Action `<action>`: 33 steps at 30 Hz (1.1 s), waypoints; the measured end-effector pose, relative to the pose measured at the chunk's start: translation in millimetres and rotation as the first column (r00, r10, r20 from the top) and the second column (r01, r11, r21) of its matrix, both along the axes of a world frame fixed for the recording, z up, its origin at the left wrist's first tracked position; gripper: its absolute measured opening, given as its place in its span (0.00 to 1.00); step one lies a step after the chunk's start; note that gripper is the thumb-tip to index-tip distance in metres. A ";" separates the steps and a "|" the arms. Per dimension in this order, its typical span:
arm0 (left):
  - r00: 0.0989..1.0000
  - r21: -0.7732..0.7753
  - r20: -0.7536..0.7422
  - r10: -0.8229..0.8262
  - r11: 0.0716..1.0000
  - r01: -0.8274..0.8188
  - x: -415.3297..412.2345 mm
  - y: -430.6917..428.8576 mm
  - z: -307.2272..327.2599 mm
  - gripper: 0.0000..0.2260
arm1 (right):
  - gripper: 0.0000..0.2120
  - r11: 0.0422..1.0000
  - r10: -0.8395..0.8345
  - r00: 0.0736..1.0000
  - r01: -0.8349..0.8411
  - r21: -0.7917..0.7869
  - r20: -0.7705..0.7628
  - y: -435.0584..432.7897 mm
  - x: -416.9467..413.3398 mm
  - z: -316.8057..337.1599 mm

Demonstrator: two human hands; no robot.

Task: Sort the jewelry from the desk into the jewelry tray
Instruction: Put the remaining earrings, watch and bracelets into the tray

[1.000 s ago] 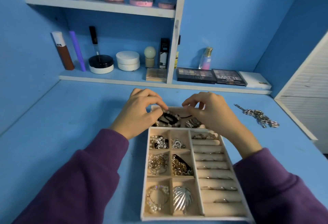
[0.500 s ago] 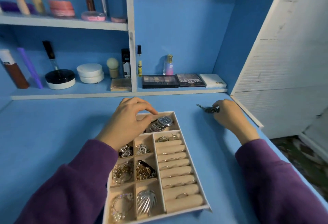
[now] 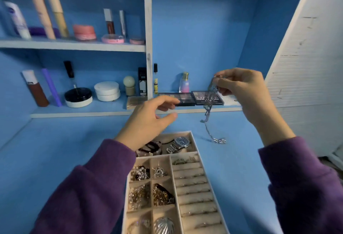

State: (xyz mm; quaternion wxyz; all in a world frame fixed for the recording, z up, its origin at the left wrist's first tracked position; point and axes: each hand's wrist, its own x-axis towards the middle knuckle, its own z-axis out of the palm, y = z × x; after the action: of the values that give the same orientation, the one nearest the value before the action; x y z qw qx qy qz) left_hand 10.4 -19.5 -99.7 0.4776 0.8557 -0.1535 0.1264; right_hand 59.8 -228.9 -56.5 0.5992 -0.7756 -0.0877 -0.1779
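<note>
Silver chain (image 3: 208, 110) in right hand (image 3: 243, 88) pinch, left hand (image 3: 146, 120) loose, empty above jewelry tray (image 3: 171, 181), eyeshadow palettes (image 3: 185, 98) behind.

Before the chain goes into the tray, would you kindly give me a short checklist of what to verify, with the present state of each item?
1. Right hand pinches the silver chain near its top end: ok.
2. Chain lifted fully off the blue desk: not ok; its lower end lies on the surface.
3. Left hand free to help: ok; open, holding nothing, above the jewelry tray.
4. Room in the tray's far compartment: cannot tell; the wristwatch and beaded bracelets lie there, and the left wrist partly hides it.
5. Chain free of knots: cannot tell; it is blurred.
</note>
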 end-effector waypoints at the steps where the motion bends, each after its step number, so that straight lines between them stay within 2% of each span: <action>1: 1.000 -0.010 -0.005 -0.015 1.000 0.015 3.3 -4.5 5.5 0.13 | 0.05 0.999 0.026 0.999 -0.027 0.034 0.026 7.5 -3.7 11.6; 6: 0.991 -0.013 -0.118 -0.062 0.998 0.060 17.9 -27.6 22.8 0.29 | 0.04 0.958 0.183 0.974 -0.208 0.200 0.135 36.4 -18.1 61.6; 8: 0.984 0.009 -0.163 -0.066 0.998 0.068 22.7 -32.6 21.4 0.24 | 0.05 0.926 0.240 0.959 -0.272 0.260 0.149 44.9 -19.5 75.3; 11: 0.987 -0.031 -0.134 -0.089 0.996 0.085 26.9 -33.5 14.0 0.07 | 0.06 0.882 0.263 0.951 -0.305 0.359 0.161 51.1 -18.3 88.7; 14: 0.986 -0.089 -0.151 -0.073 0.994 0.060 26.7 -23.9 11.0 0.06 | 0.06 0.845 0.225 0.961 -0.276 0.458 0.163 46.3 -16.1 96.5; 16: 0.982 -0.148 -0.178 -0.058 0.988 0.031 24.6 -13.9 16.4 0.09 | 0.06 0.867 0.174 0.976 -0.215 0.449 0.131 39.8 -13.4 94.8; 19: 0.980 -0.374 -0.179 -0.082 0.928 0.009 19.0 0.4 39.2 0.11 | 0.04 0.940 0.105 0.993 -0.115 0.321 0.046 32.1 -6.8 79.9; 21: 0.978 -0.480 -0.158 -0.133 0.876 0.042 15.3 5.2 61.6 0.11 | 0.04 0.968 0.085 0.996 -0.077 0.239 -0.022 30.1 -1.5 66.8; 23: 0.972 -0.520 -0.134 -0.191 0.849 0.095 12.9 5.3 86.2 0.11 | 0.05 0.974 0.119 0.989 -0.100 0.202 -0.087 30.9 1.8 54.6; 26: 0.976 -0.416 -0.131 -0.172 0.903 0.104 14.5 2.6 122.0 0.11 | 0.05 0.974 0.215 0.963 -0.198 0.113 -0.165 37.5 0.8 39.4; 29: 0.993 -0.201 -0.113 -0.025 0.980 0.002 18.2 -3.6 154.1 0.10 | 0.08 0.960 0.270 0.940 -0.279 -0.017 -0.210 48.9 -2.4 26.4; 33: 0.992 0.045 -0.053 0.114 0.993 -0.112 17.6 -14.9 182.6 0.09 | 0.12 0.893 0.419 0.874 -0.446 -0.066 -0.246 62.0 -6.8 13.6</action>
State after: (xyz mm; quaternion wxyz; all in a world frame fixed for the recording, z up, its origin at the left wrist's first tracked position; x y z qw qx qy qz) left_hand 28.0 -34.4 82.9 0.4559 0.8760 -0.0940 0.1264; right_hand 53.0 -166.9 -42.9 0.5818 -0.7861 -0.2011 0.0556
